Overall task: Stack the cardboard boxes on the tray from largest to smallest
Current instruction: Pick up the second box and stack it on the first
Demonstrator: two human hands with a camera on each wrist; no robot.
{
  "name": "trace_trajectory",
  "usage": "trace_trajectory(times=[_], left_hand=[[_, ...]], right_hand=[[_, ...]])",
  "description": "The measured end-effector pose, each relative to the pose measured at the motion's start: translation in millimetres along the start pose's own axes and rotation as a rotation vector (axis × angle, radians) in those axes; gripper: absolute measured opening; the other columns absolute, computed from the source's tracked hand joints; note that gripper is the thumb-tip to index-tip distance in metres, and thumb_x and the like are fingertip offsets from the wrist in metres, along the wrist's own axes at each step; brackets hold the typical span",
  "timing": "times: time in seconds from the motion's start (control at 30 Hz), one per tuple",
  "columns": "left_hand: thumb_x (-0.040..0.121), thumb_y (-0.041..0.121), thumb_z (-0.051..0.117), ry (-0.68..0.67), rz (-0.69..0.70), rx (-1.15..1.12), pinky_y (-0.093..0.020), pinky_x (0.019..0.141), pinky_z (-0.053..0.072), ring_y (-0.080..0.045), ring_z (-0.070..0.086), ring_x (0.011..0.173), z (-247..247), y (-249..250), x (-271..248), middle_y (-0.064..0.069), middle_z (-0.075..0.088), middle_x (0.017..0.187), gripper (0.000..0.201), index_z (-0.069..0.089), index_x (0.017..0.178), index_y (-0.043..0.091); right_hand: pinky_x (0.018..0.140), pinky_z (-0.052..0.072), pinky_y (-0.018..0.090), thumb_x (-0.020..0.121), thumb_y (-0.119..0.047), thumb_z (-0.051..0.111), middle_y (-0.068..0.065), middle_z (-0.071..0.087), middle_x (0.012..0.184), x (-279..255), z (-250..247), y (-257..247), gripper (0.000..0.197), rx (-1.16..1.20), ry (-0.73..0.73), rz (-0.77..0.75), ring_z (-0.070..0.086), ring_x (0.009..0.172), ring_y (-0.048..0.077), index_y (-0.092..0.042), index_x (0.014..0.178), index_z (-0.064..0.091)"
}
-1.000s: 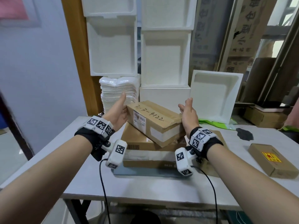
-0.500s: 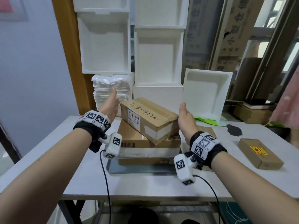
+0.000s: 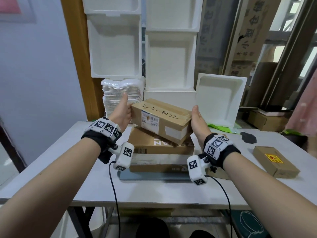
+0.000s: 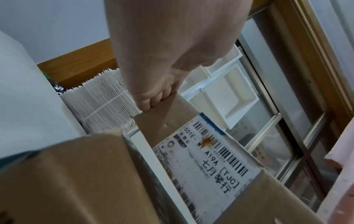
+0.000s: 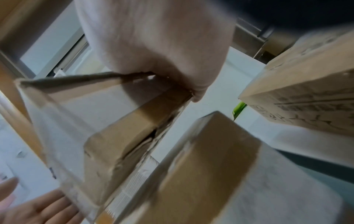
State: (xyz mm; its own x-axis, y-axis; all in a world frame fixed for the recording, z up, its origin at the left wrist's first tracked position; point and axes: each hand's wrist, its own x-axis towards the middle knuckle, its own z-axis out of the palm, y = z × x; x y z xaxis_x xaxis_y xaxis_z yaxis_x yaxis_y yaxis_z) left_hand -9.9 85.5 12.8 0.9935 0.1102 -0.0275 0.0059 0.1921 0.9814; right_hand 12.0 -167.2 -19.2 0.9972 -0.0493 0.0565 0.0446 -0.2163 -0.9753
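You are holding the labelled box [image 3: 161, 120] tilted above the two boxes already stacked on the tray [image 3: 154, 176], its near lower edge touching or just over the upper box [image 3: 163, 145]. Your left hand [image 3: 122, 114] is pressing one end, fingers curled round its far edge; your right hand [image 3: 199, 122] is pressing the other end with a flat palm. Keep that grip even, level the box, square it to the box below, and centre it before letting go. On the surface [image 3: 154, 191] you are working with three boxes at the tray, one flat box [image 3: 274, 161] well apart to the right, and another box [image 3: 217, 174] partly hidden behind your right wrist.
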Motion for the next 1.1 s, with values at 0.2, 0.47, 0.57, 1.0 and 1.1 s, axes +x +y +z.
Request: trace_trajectory(times=[0.2,0.47,0.57,1.0,1.1], left_hand=[[0.096,0.066,0.016,-0.009,0.008,0.007,-0.037,0.121,0.019,-0.023,0.03,0.145,-3.8,0.4,-18.6,-0.014,0.036,0.155,0.085,0.029,0.151,0.003],[0.099,0.061,0.015,0.029,0.025,0.085,-0.031,0.115,0.024,-0.019,0.032,0.144,2.0,-21.6,-30.9,-0.008,0.038,0.154,0.076,0.032,0.15,0.007],[0.098,0.064,0.016,0.042,0.012,0.086,-0.032,0.118,0.02,-0.02,0.027,0.146,-0.9,-18.8,-27.5,-0.009,0.034,0.157,0.081,0.027,0.152,0.005],[0.094,0.07,0.019,0.101,-0.051,0.023,-0.044,0.115,0.029,-0.031,0.041,0.138,-3.2,-8.2,-1.1,-0.018,0.046,0.147,0.088,0.033,0.149,0.003],[0.097,0.065,0.019,0.073,-0.06,-0.011,-0.044,0.103,0.042,-0.029,0.055,0.122,3.8,-10.1,-0.6,-0.018,0.058,0.134,0.081,0.039,0.145,0.003]], right_hand=[[0.124,0.017,0.049,0.037,-0.109,0.008,-0.006,0.028,0.164,27.0,4.0,5.1,0.143,0.009,-0.011,-0.002,0.025,0.152,0.02,-0.033,0.157,0.026],[0.123,0.021,0.048,0.056,-0.104,0.012,0.0,0.034,0.162,19.1,11.3,28.5,0.127,0.004,-0.024,0.045,0.032,0.149,0.024,-0.028,0.156,0.031],[0.124,0.017,0.044,0.09,-0.077,0.014,0.005,0.029,0.164,4.5,8.8,9.4,0.09,-0.018,0.007,0.031,0.027,0.151,0.027,-0.019,0.158,0.026],[0.123,0.02,0.037,0.102,-0.06,0.021,0.003,0.033,0.162,-14.6,1.6,16.7,0.069,-0.026,0.058,-0.05,0.029,0.15,0.023,-0.019,0.156,0.031],[0.123,0.022,0.044,0.098,-0.068,0.02,0.002,0.033,0.162,-12.5,6.2,13.7,0.076,0.032,0.023,-0.032,0.031,0.149,0.023,-0.02,0.157,0.028]])
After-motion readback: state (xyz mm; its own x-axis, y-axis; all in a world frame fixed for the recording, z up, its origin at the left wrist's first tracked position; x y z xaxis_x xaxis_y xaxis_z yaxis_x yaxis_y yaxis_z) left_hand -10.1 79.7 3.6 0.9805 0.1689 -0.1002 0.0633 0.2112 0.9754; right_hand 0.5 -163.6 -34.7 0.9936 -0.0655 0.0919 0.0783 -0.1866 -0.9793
